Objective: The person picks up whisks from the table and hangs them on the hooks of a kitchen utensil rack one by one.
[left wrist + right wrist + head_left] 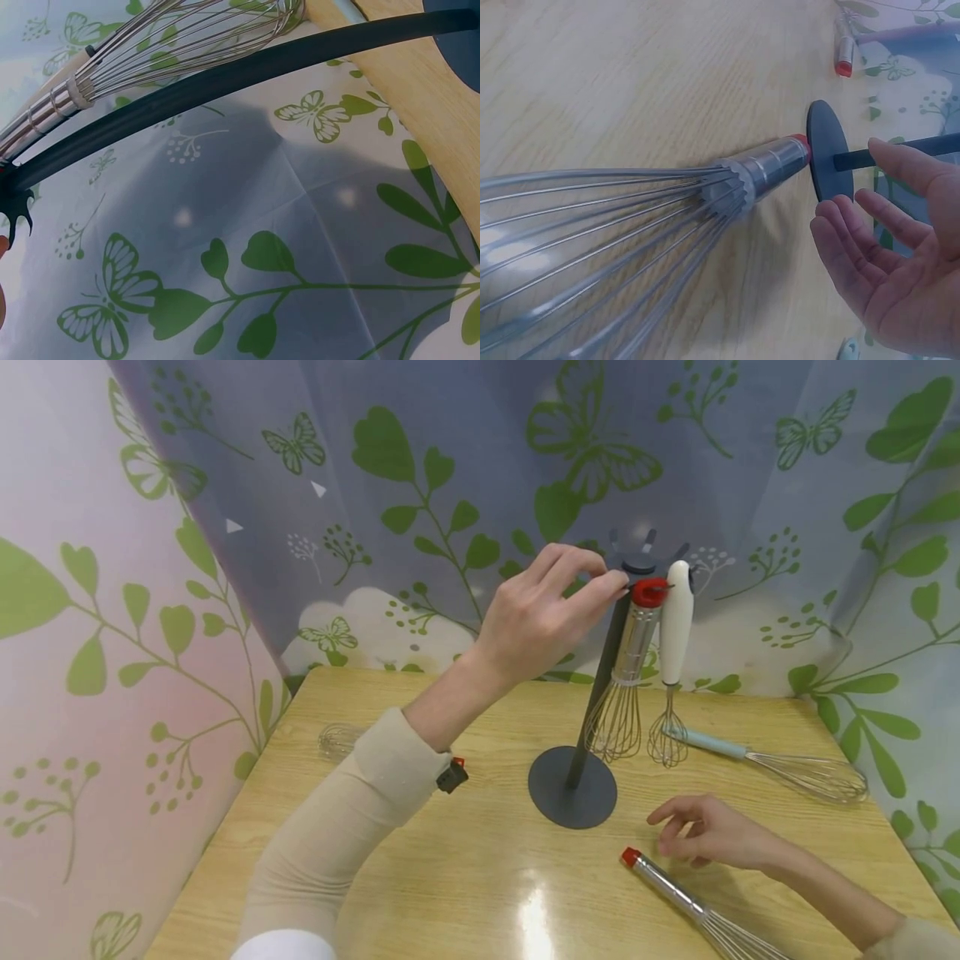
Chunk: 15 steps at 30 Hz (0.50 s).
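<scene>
My left hand (pixel 543 606) is raised at the top of a dark whisk stand (pixel 573 802), thumb and forefinger pinching a hook at its near left side. Just right of those fingertips hangs a steel whisk with a red end (pixel 636 647). Beside it hangs a smaller whisk with a white handle (pixel 677 622). My right hand (pixel 720 835) hovers with loosely bent, spread fingers and holds nothing. Below it a second steel whisk with a red tip (pixel 671 889) lies on the table; the right wrist view shows its wires and steel handle (pixel 769 166) close up.
A whisk with a light blue handle (pixel 708 743) lies at the back right of the wooden table (pixel 450 877). Another wire whisk (pixel 337 741) lies at the left, partly hidden by my left forearm. A patterned curtain (pixel 465 460) hangs behind the table.
</scene>
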Motion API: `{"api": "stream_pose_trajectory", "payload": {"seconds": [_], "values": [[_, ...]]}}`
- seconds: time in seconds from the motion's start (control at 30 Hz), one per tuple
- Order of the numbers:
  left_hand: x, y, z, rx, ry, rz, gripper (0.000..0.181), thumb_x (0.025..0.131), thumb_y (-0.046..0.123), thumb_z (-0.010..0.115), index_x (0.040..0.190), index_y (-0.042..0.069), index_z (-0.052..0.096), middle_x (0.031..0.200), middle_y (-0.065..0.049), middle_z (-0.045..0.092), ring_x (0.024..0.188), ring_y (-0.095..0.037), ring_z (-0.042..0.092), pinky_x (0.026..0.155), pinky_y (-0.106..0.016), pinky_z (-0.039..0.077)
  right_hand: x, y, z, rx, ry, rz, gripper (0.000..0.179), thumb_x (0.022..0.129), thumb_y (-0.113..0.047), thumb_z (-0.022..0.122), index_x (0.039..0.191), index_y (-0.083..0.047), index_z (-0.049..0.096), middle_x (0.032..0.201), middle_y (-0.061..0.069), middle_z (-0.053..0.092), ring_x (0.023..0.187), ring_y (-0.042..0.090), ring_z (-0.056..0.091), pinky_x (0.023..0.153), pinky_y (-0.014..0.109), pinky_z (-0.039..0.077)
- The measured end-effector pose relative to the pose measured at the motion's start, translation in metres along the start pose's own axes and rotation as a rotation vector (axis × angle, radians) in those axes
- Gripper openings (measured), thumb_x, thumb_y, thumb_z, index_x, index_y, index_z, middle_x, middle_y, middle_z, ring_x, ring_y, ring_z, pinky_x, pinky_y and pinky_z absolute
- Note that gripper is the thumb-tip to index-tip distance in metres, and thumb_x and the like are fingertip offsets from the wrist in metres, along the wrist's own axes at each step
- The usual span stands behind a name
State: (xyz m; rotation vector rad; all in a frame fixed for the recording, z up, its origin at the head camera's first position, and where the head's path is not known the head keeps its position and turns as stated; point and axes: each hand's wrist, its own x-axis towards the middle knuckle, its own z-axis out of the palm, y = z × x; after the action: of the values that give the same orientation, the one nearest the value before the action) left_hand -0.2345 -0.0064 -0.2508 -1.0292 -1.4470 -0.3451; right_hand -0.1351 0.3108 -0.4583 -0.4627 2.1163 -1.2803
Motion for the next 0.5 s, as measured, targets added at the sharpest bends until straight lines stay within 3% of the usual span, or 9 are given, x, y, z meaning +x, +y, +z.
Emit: {"api": "stream_pose_trajectory", "payload": {"seconds": [0.23,0.5], "values": [[-0.001,-0.001,-0.001,-0.001,-0.001,0.003,0.009,0.103,0.013,0.067,0.104,0.014,0.076,0.097,-0.003,0.069,0.091,-0.019,0.067,0.062,-0.022,0.055,0.004,0.006,0.005,0.012,-0.032,-0.02,0.048,0.099,-0.009,0.071,0.135,0.018,0.055,0.102,0.014,0.07,0.079,0.008,0.068,0.064,0.026,0.059],[-0.001,-0.001,0.0,0.008,0.005,0.005,0.006,0.101,0.013,0.071,0.103,0.015,0.076,0.097,-0.003,0.069,0.091,-0.019,0.067,0.063,-0.022,0.056,0.006,0.014,0.011,-0.005,-0.031,-0.031,0.048,0.095,-0.01,0.075,0.13,0.018,0.058,0.098,0.009,0.071,0.063,0.002,0.062,0.054,0.017,0.049]]}}
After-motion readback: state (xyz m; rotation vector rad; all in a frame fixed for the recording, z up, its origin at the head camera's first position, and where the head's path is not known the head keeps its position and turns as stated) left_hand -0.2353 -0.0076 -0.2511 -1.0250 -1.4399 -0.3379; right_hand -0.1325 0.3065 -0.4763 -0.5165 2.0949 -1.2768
